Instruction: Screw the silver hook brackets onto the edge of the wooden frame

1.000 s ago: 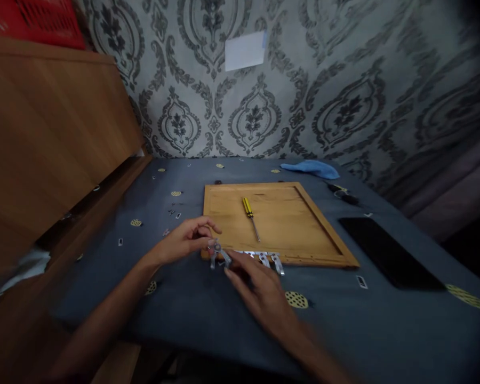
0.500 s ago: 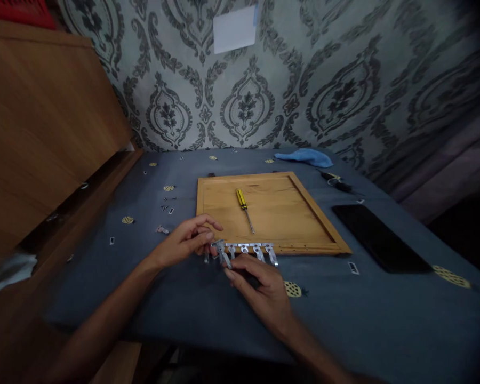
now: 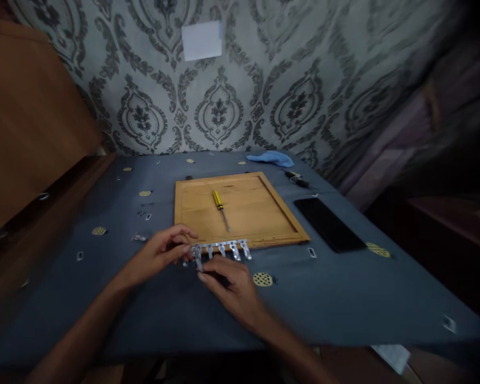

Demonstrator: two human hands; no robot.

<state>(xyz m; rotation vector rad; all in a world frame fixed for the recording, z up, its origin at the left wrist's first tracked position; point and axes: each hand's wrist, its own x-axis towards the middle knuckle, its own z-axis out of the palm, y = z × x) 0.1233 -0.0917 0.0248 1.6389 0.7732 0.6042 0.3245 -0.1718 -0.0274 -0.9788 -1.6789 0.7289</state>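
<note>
Above the near edge of a framed wooden panel [image 3: 244, 213], both hands hold a small metal cabinet hinge [image 3: 198, 257]. My left hand [image 3: 162, 250] has its thumb and fingers at the upper end, the other fingertips partly hidden. My right hand [image 3: 232, 285] pinches the lower end between thumb and forefinger. Several similar metal hinges [image 3: 234, 249] sit in a row along the panel's near edge, just behind my right hand. On the panel lies a screwdriver [image 3: 221, 210] with a yellow and black handle. Another hinge [image 3: 138, 237] rests on the cloth beside my left hand.
Small screws [image 3: 142, 212] lie left of the panel on the dark blue tablecloth [image 3: 176, 309]. To the right are a black phone-like slab [image 3: 328, 224], a dark keyring-like item [image 3: 298, 180] and a blue cloth [image 3: 272, 158]. A wooden cabinet [image 3: 32, 117] borders the left side.
The view has turned right, so the table and hands appear further left. Both hands keep hold of the hinge, which looks slightly more upright. The panel, screwdriver and loose hinge stay in place.
</note>
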